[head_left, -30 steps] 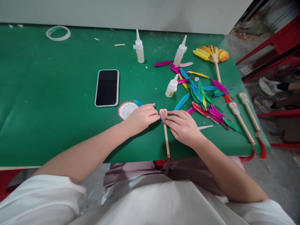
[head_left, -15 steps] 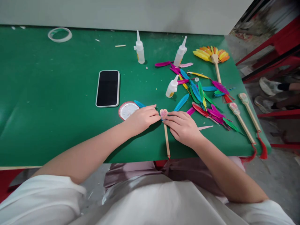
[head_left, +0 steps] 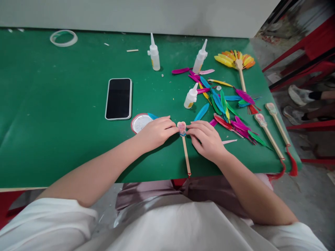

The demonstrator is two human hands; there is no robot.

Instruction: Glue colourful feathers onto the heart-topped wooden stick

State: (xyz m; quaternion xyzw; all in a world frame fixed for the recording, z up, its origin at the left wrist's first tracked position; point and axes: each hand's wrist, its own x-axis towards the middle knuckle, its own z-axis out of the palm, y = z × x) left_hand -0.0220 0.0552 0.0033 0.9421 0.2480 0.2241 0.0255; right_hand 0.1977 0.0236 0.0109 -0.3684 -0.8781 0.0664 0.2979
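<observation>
A wooden fan handle [head_left: 186, 153] lies on the green table, its decorated head pointing away from me and a red cord at its near end. The head carries a pink pattern with a blue band beneath. My left hand [head_left: 159, 131] grips the left edge of this head with closed fingertips. On the opposite edge, my right hand [head_left: 205, 137] pinches with its fingers bent. A blue feather [head_left: 201, 112] lies just beyond the right hand. Behind the left hand, a round white lid with a red rim [head_left: 141, 122] is partly covered, with another blue feather tip by it.
Three glue bottles [head_left: 191, 96] stand toward the back. Loose coloured feathers [head_left: 223, 101] spread to the right, beside a finished yellow-orange feather fan [head_left: 243, 71] and two tasselled handles [head_left: 269, 136]. A phone [head_left: 118, 99] and a tape roll [head_left: 63, 38] lie left.
My right fingers have drawn back slightly from over the head to its right edge, uncovering the blue band. The left hand stays at the left edge. The whole view has shifted slightly.
</observation>
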